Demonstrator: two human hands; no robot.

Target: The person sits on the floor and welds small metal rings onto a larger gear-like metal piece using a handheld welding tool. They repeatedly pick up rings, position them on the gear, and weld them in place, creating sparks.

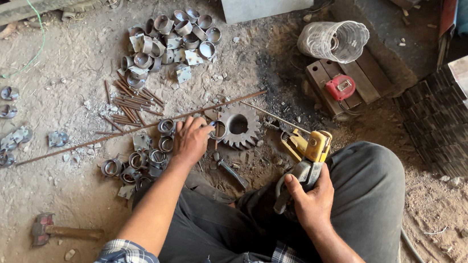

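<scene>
I sit on a dirt floor. My left hand point(192, 140) reaches forward and its fingertips rest on a short metal ring point(218, 130) lying against a large steel gear point(238, 126). My right hand point(310, 197) grips the grey and yellow handle of a welding electrode holder point(307, 158), held over my right knee, its jaws pointing toward the gear with a thin rod point(267, 114) clamped in them. Several more rings point(145, 160) lie just left of my left hand.
A heap of metal rings and brackets point(168, 39) and a bundle of short rods point(131, 101) lie further out. A long thin bar point(143, 128) crosses the floor. A hammer point(58, 230) lies near left. A coil of wire point(334, 41), a red tape measure point(340, 86) and stacked blocks are at right.
</scene>
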